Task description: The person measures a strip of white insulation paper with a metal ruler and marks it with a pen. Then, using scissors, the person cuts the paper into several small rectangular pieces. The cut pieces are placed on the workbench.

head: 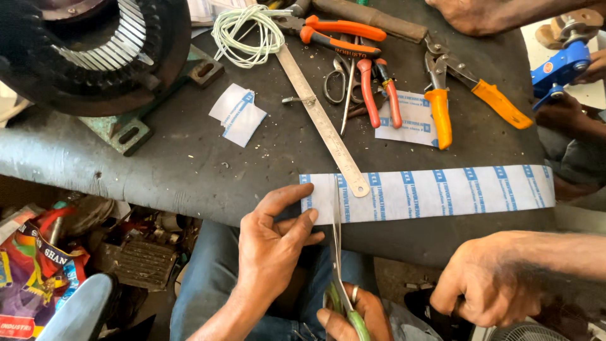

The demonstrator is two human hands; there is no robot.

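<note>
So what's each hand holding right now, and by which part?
The right hand holds the scissors by their green handles. The left hand pins the left end of the white paper strip with its fingertips.

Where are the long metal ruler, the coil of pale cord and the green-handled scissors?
long metal ruler [322,120]: head view, middle of its blade.
coil of pale cord [247,35]: head view, on its loops.
green-handled scissors [336,252]: head view, on the blades.
</note>
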